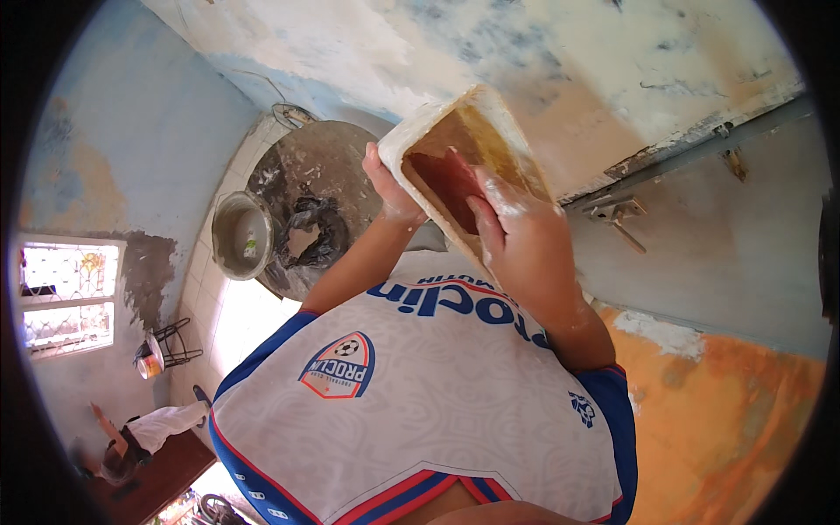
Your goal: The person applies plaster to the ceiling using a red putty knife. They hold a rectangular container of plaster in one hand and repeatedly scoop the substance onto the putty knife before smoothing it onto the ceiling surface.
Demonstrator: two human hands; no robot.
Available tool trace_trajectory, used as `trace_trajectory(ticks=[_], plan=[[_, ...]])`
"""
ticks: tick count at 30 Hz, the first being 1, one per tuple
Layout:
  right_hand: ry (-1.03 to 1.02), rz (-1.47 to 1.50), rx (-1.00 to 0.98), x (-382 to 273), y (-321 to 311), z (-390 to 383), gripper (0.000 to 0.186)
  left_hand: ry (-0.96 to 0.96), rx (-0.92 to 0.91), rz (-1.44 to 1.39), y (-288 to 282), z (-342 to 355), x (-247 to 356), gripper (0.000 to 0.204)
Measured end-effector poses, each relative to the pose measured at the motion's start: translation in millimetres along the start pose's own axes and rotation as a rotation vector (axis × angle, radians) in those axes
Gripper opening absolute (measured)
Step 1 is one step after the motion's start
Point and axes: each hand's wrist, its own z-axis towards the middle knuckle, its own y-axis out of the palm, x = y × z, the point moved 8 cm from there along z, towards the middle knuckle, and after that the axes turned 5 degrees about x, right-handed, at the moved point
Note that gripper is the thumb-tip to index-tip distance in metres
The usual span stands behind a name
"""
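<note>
My left hand (393,185) grips the left side of a cream rectangular tub (411,131), its walls smeared with whitish plaster. The tub is tilted, and its yellowish-brown inside faces me. My right hand (525,232), streaked with white, reaches into the opening with thumb and fingers bent. A reddish-brown shape (439,185) shows at those fingers in the tub's shadow. Whether it is a flat tool, a sponge or only shaded fingers, I cannot make out.
At left stands a round, stained tabletop (350,144) bearing a grey bucket (242,236) and a crumpled black plastic bag (319,219). A patchy wall (560,61) rises ahead. Right is a grey door (700,236) with a handle (617,210). Another person (166,429) is at lower left.
</note>
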Motion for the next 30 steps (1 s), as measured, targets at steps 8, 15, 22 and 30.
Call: trace_trajectory(ticks=[8, 15, 22, 30], plan=[[0.069, 0.032, 0.073, 11.0, 9.5, 14.6, 0.030, 0.074, -0.012, 0.063, 10.6, 2.3, 20.6, 0.089], [0.085, 0.033, -0.065, 7.1, 28.0, 19.6, 0.029, 0.048, -0.048, 0.012, -14.0, 0.1, 25.0, 0.090], [-0.002, 0.106, -0.065, -2.2, 28.2, 18.9, 0.030, 0.140, -0.010, 0.083, -16.0, -5.9, 37.0, 0.092], [0.067, 0.036, -0.005, 18.5, 28.8, 19.4, 0.030, 0.173, 0.003, 0.123, -0.6, -17.4, 34.8, 0.090]])
